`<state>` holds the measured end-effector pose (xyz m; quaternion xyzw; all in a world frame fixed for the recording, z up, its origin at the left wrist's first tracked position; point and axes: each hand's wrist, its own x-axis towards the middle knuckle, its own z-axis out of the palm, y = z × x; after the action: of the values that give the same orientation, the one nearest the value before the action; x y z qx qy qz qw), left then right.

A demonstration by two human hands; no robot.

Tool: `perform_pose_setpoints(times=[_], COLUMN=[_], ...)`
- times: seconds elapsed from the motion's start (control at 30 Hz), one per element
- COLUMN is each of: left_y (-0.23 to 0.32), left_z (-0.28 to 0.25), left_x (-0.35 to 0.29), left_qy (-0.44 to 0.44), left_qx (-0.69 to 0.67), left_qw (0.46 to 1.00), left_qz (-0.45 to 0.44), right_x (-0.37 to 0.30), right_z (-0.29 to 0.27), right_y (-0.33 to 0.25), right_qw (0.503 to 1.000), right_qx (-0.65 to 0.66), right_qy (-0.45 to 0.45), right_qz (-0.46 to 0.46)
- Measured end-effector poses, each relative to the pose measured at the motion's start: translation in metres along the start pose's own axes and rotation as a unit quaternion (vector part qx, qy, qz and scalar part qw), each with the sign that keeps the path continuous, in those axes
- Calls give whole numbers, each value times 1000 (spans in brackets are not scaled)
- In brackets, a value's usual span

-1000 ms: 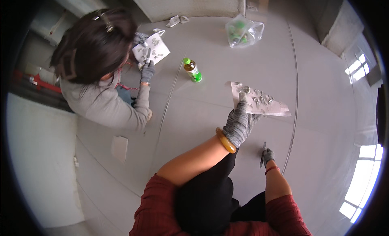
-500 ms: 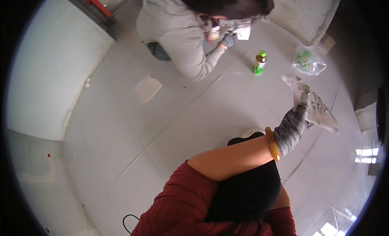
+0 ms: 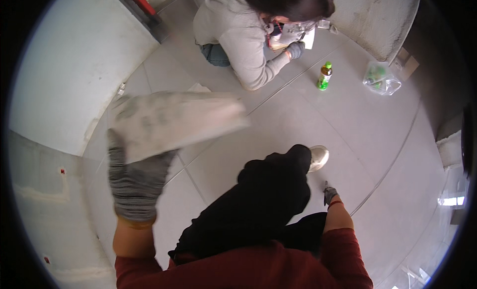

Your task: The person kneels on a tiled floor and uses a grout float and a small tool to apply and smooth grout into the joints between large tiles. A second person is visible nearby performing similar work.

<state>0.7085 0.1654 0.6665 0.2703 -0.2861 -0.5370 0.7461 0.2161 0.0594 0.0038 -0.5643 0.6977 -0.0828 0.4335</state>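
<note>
In my left hand (image 3: 139,182), which wears a grey knit glove, is a pale, angular tile piece (image 3: 186,121), blurred by motion. Grey smears and dabs mark its upper face. The fingers close round its near left edge, and the piece hangs above the floor at the left. A yellow bangle (image 3: 135,222) circles that wrist. My right hand (image 3: 329,194), gloved too, is low at the right, just below my light shoe (image 3: 318,158). Its fingers look closed, with a small thin tip sticking out; what that tip is cannot be made out.
A person (image 3: 238,36) in a grey top crouches ahead, gloved hand (image 3: 296,49) at a white piece. A green-capped bottle (image 3: 324,76) stands on the tiled floor (image 3: 278,115). Farther right lies a clear plastic bag (image 3: 381,80). Pale walls (image 3: 74,65) rise at the sides.
My left hand has swung from the far right to the left with the tile piece. My right hand has come into view, and my legs have shifted.
</note>
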Motion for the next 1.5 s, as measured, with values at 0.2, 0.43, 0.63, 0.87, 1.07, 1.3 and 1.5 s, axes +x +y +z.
perform_pose_setpoints(times=[0.2,0.43,0.63,0.87,1.07,1.3,1.5], left_y=[44,36,-1,-25,-32,-49,-58], left_z=[34,29,9,-53,-153,-232,-274], left_x=[17,36,75,139,239,352,410], left_qy=[122,34,114,157,-53,-38,7], left_qx=[55,-97,27,-20,-40,-49,-4], left_qw=[986,993,991,986,998,998,1000], left_qz=[97,59,69,46,-17,-21,-29], right_x=[-50,-46,-60,-74,-83,-85,1], right_z=[-27,-35,-43,-63,-54,-73,-106], right_y=[-70,-66,-80,-137,-135,-249,-406], right_qw=[985,968,958,939,959,952,978], right_qx=[12,-115,-129,-111,-7,44,76], right_qy=[-111,-207,-235,-222,-13,12,-61], right_qz=[131,79,104,240,284,304,183])
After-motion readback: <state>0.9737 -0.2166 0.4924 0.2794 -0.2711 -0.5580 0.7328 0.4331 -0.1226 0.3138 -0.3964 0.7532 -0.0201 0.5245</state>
